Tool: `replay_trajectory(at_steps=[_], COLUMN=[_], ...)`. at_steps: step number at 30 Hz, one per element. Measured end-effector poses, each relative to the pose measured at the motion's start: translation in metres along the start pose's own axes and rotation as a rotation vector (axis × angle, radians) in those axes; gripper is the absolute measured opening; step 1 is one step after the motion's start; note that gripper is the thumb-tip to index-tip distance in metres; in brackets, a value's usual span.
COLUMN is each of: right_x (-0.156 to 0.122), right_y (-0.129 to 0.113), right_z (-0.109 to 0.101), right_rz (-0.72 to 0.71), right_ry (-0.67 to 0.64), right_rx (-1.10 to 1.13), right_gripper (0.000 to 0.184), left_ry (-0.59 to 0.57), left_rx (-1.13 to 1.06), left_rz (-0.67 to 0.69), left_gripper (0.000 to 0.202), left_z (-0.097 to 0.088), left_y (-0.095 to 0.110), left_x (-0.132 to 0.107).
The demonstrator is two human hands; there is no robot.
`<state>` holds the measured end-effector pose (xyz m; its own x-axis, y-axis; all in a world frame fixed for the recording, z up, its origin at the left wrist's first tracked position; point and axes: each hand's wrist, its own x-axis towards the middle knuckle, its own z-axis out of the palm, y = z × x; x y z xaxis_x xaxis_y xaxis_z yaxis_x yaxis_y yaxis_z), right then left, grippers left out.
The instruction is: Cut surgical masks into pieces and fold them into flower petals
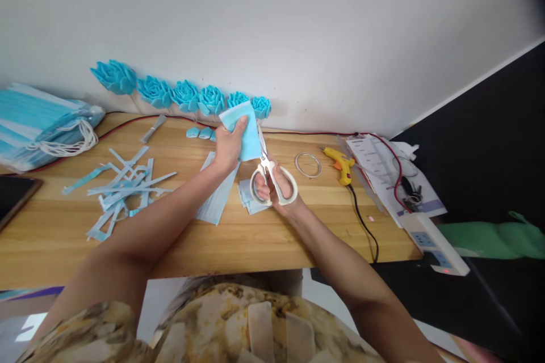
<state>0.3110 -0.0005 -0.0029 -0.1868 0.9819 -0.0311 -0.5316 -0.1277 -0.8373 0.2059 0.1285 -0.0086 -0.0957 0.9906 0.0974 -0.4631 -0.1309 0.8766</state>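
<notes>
My left hand point(229, 144) pinches a folded piece of blue mask fabric point(251, 142) above the table, its thumb on top. Fingers and thumb of my right hand point(272, 184) sit in the handles of white-handled scissors point(264, 161). The scissors' blades point up along the right edge of the fabric; whether they touch it I cannot tell. Beneath my hands lie a pale blue flat strip of fabric point(217, 204) and a folded pale piece point(251, 198). Small blue cut pieces point(200, 133) rest just beyond my left hand, partly hidden by it.
Several blue fabric flowers point(186, 95) stand along the wall. Cut strips point(123, 187) are heaped at left, near a bag of masks point(38, 125). To the right are a tape ring point(308, 154), a yellow glue gun point(340, 164), papers point(378, 164) and a power strip point(434, 244).
</notes>
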Motion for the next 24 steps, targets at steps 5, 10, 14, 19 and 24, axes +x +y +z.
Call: replay_trajectory(at_steps=[5, 10, 14, 19, 24], right_x=[-0.0004, -0.0007, 0.0002, 0.0005, 0.0016], right_y=[0.0037, 0.0046, 0.0044, 0.0016, -0.0009], right_z=[-0.0023, -0.0009, -0.0008, -0.0041, -0.0064], right_rz=[-0.017, -0.037, -0.048, 0.021, 0.041], right_ry=[-0.007, -0.016, -0.023, -0.019, -0.082], right_rx=[0.006, -0.012, -0.025, -0.035, -0.034], right_gripper=[0.051, 0.054, 0.054, 0.053, 0.050], left_ry=[-0.002, 0.023, 0.034, -0.004, -0.038], left_rx=[-0.020, -0.014, -0.006, -0.017, -0.040], left_rz=[0.001, 0.007, 0.012, 0.013, 0.034], left_gripper=[0.039, 0.044, 0.044, 0.046, 0.043], left_z=[0.0010, 0.0012, 0.0017, 0.0006, -0.0013], left_y=[0.0014, 0.0021, 0.0038, 0.0046, 0.0026], left_x=[-0.0013, -0.0010, 0.0001, 0.0016, 0.0022])
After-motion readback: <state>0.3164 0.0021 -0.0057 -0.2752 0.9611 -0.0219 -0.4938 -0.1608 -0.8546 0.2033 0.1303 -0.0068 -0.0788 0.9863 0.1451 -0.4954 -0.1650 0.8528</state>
